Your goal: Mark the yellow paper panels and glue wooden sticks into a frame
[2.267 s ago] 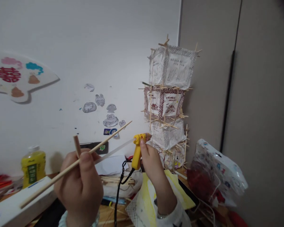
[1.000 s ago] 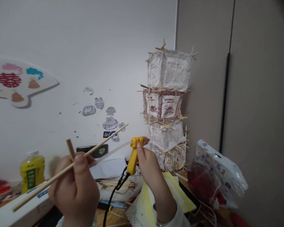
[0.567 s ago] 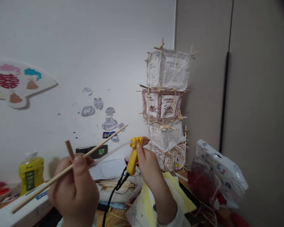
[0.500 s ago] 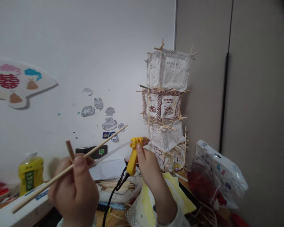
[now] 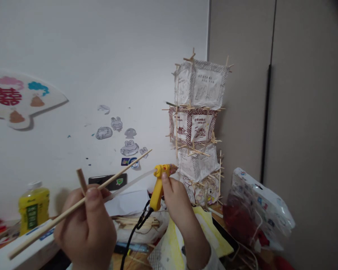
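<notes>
My left hand (image 5: pixel 87 225) is closed on a long wooden stick (image 5: pixel 56 220), pinched under the thumb and slanting up to the right. A short wooden piece (image 5: pixel 81 179) pokes up behind the same fingers. My right hand (image 5: pixel 176 197) grips a yellow hot glue gun (image 5: pixel 157 189) by its handle. From the gun's back a translucent glue stick (image 5: pixel 135 180) runs down to my left fingers; whether they hold it is hidden. The nozzle points right, at the left side of a tall tiered paper lantern (image 5: pixel 198 163) framed with sticks. I cannot tell whether it touches.
A black cord (image 5: pixel 132 232) hangs from the gun across the table. Bundled sticks (image 5: pixel 142 222) lie behind my hands. A yellow bottle (image 5: pixel 33 206) and a white box (image 5: pixel 22 249) stand left; a clear plastic bag (image 5: pixel 261 210) is right. A grey cabinet (image 5: pixel 242 112) rises behind.
The view has shifted very slightly. My left hand and its stick sit a little lower and further left; the glue gun remains almost in place beside the lantern.
</notes>
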### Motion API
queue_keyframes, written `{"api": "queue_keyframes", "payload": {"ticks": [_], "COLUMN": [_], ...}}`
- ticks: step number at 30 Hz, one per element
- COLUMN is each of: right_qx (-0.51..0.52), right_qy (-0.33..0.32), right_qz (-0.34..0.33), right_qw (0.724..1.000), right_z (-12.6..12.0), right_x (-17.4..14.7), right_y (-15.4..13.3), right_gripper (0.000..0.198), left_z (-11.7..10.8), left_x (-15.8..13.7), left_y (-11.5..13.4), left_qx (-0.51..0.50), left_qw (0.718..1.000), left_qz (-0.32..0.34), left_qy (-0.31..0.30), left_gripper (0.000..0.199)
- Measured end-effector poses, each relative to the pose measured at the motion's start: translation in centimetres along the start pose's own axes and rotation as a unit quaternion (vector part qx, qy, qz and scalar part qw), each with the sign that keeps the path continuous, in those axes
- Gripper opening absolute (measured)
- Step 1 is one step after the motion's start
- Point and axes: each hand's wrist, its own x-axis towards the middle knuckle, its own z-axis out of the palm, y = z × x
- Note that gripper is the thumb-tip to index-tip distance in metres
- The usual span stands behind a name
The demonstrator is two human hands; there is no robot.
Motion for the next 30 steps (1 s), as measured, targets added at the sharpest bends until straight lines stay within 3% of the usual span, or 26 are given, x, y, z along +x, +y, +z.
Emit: {"api": "queue_keyframes", "payload": {"ticks": [16, 22, 27, 30], "right_qx": [0.008, 0.033, 0.073, 0.096], "right_qy": [-0.003, 0.014, 0.024, 0.022], "right_qz": [0.008, 0.009, 0.022, 0.041], "right_qw": [1.0, 0.999, 0.997, 0.994], "right_z": [-0.07, -0.11, 0.23, 0.75], "right_x": [-0.02, -0.08, -0.18, -0.09], "right_y": [-0.18, -0.23, -0.45, -0.42], "right_gripper": [0.064, 0.055, 0.036, 0.041], "left_z": [0.19, 0.11, 0.21, 0.18], "left_x": [-0.17, -0.18, -0.16, -0.12], "left_y": [-0.52, -0.35, -0.01, 0.35], "left_qx": [-0.015, -0.014, -0.011, -0.007], "left_qw": [1.0, 1.0, 1.0, 1.0], "left_qz": [-0.012, -0.015, 0.002, 0.018], "left_qy": [-0.001, -0.007, -0.015, -0.018], "left_gripper": [0.034, 0.033, 0.032, 0.031]}}
